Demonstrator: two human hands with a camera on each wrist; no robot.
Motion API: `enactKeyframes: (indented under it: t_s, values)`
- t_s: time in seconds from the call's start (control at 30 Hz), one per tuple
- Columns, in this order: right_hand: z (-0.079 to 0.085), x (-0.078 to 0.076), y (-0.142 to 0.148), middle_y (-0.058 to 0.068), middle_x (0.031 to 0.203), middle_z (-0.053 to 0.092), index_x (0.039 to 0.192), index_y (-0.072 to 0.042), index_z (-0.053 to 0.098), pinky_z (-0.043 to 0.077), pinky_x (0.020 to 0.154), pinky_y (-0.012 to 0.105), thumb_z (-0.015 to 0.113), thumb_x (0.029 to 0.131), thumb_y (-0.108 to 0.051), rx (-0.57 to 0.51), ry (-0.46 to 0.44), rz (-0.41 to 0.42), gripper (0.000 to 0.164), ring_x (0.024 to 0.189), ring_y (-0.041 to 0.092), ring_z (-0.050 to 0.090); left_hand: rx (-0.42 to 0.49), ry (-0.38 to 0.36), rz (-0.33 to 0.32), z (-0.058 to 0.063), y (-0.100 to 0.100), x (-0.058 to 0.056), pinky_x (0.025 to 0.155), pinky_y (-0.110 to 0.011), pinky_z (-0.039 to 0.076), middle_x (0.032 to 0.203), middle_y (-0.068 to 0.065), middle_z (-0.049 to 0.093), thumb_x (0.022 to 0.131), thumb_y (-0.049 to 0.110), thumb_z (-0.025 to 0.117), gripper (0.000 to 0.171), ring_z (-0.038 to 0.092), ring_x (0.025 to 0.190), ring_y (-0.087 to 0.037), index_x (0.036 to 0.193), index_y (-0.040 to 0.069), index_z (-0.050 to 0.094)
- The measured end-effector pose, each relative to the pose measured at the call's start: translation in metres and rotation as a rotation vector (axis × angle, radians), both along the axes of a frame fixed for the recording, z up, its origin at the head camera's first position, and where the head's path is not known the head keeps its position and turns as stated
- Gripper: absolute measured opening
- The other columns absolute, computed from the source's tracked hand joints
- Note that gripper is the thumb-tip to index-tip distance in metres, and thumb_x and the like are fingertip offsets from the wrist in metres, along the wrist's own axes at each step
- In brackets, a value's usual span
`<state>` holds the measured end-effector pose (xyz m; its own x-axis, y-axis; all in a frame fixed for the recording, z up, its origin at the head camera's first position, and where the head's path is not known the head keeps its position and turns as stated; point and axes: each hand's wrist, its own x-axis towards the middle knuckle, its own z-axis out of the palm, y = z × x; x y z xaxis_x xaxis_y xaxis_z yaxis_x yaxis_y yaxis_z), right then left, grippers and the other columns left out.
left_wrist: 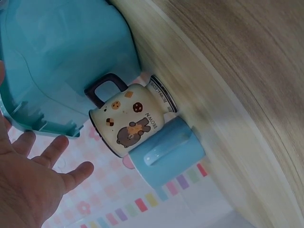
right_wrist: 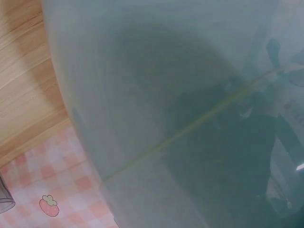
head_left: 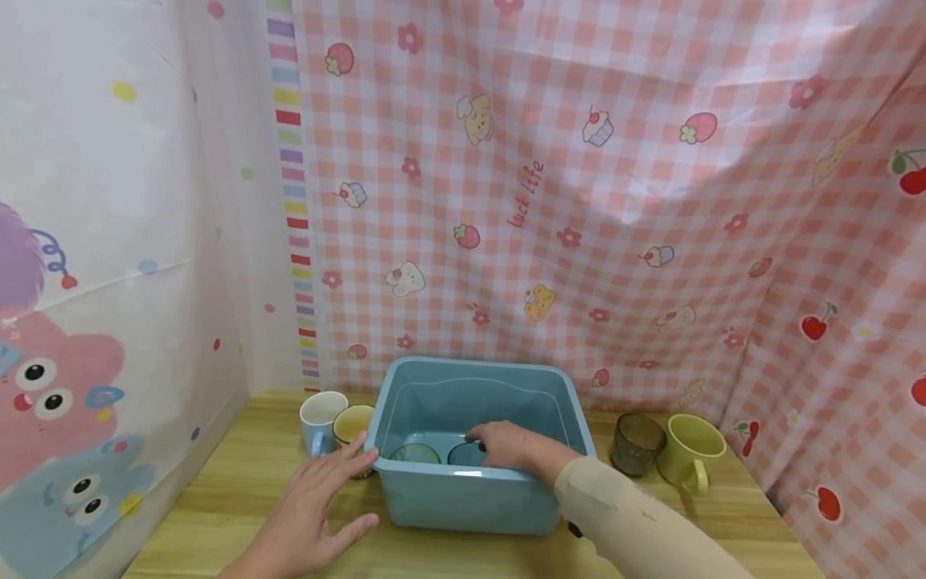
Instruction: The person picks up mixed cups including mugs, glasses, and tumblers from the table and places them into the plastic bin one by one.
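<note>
A blue plastic bin stands on the wooden table. My left hand is at its front left corner, fingers straight, fingertips at the rim. In the left wrist view this hand has its fingers spread beside the bin's edge. My right hand reaches over the front wall into the bin and grips a dark blue glass at its right side; the thumb is hidden. To the left of that glass, inside the bin, sits a greenish glass. The bin's wall fills most of the right wrist view.
Left of the bin stand a light blue mug and a cream mug with a bear picture and black handle. To its right are a dark smoky glass and a yellow-green mug. A checked cloth hangs behind.
</note>
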<state>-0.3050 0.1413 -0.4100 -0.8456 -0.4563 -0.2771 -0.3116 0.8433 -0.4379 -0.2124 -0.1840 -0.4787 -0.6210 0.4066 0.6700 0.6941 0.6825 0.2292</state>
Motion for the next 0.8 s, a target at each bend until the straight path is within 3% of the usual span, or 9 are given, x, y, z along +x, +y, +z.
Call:
enactKeyframes:
  t_s: [0.5,0.8]
  values:
    - [0.0019,-0.0026,0.0024,0.018,0.138,0.071,0.151,-0.008,0.06,0.053,0.108,0.049,0.073,0.096,-0.015,-0.057,-0.058,0.042,0.056,0.132,0.032,0.065,0.002,-0.046,0.002,0.0019,0.0008,0.0008,0.103,-0.067,0.05,0.163,-0.008,0.055,0.085,0.04,0.09,0.08,0.061,0.139,-0.033,0.156,0.022,0.057]
    - [0.0026,0.0009,0.0016,0.016,0.137,0.071,0.15,-0.009,0.061,0.052,0.111,0.05,0.075,0.099,-0.024,-0.052,-0.062,0.028,0.055,0.131,0.031,0.066,-0.006,-0.05,0.005,0.0009,0.0008,0.0016,0.103,-0.067,0.05,0.163,-0.01,0.055,0.083,0.036,0.092,0.082,0.062,0.139,-0.034,0.155,0.021,0.057]
